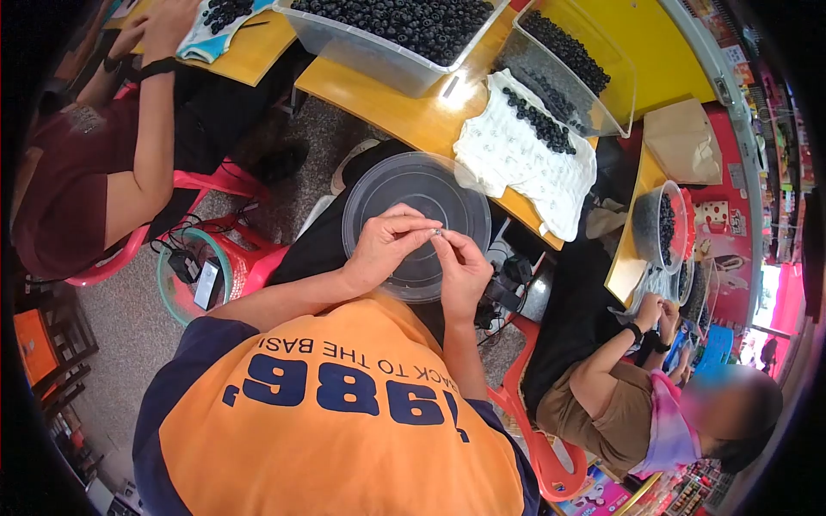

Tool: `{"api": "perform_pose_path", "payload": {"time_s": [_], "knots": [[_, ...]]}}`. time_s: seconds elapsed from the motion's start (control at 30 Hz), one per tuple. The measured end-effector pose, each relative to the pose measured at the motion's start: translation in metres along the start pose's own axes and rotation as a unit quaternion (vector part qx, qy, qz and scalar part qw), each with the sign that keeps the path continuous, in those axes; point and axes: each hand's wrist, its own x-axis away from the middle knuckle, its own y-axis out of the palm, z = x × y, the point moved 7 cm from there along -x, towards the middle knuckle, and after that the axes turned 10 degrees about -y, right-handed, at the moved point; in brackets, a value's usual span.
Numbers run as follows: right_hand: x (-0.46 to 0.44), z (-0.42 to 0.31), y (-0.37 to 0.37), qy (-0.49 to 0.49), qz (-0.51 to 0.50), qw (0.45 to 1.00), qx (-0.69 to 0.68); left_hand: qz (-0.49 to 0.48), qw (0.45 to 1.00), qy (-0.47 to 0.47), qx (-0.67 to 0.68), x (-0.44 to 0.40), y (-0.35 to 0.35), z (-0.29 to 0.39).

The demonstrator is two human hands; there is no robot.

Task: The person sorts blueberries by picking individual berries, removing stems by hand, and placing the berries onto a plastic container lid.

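My left hand pinches a tiny dark piece between thumb and fingertips. My right hand meets it from the other side, its thumb and forefinger closed on the same piece. Most of the piece is covered by the fingertips, so its kind cannot be made out. Beneath both hands, a round clear plastic tub or lid rests over my lap.
On the yellow table stand a large clear bin and a second bin, both holding small black round pieces. Several more lie on a white cloth. Co-workers sit left and right. A green-rimmed basket stands at left.
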Motion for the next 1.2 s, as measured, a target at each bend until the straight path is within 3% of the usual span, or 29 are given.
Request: {"api": "perform_pose_path", "payload": {"time_s": [0.07,0.17,0.3,0.37,0.5,0.8,0.87,0.9,0.93,1.0,1.07,1.2], "knots": [[0.002,-0.03,0.005,-0.161,0.006,0.974,0.163,-0.008,0.999,-0.031,0.025,0.0,0.0,-0.005],[0.005,-0.041,0.011,-0.228,0.008,0.951,0.206,-0.013,0.998,-0.036,0.045,0.001,0.0,-0.003],[0.009,-0.04,0.008,-0.246,0.016,0.945,0.215,-0.026,0.993,-0.07,0.095,0.002,0.002,-0.009],[0.013,-0.05,0.012,-0.378,0.002,0.884,0.276,-0.05,0.986,-0.116,0.108,0.003,0.005,-0.01],[0.014,-0.056,0.015,-0.413,-0.007,0.859,0.301,-0.057,0.98,-0.145,0.125,0.001,0.006,-0.012],[0.008,-0.044,0.012,-0.328,-0.02,0.902,0.28,-0.076,0.98,-0.163,0.09,-0.001,0.006,-0.017],[0.0,-0.017,0.004,-0.126,0.003,0.988,0.091,-0.063,0.994,-0.087,-0.017,-0.003,0.002,-0.007],[0.001,-0.003,0.005,-0.039,0.008,0.999,-0.01,-0.064,0.994,-0.085,-0.017,-0.003,0.001,-0.006],[0.0,-0.002,0.002,-0.041,0.008,0.999,-0.009,-0.058,0.996,-0.044,-0.047,-0.002,0.001,0.0],[0.004,0.022,0.002,0.085,-0.028,0.991,-0.101,-0.051,0.996,-0.001,-0.077,-0.002,-0.001,0.006],[0.004,0.034,-0.002,0.097,-0.029,0.984,-0.148,-0.056,0.979,0.11,-0.161,0.004,0.002,0.016],[0.005,0.03,-0.001,0.138,-0.063,0.977,-0.147,-0.059,0.967,0.139,-0.204,0.01,0.002,0.022]]}}
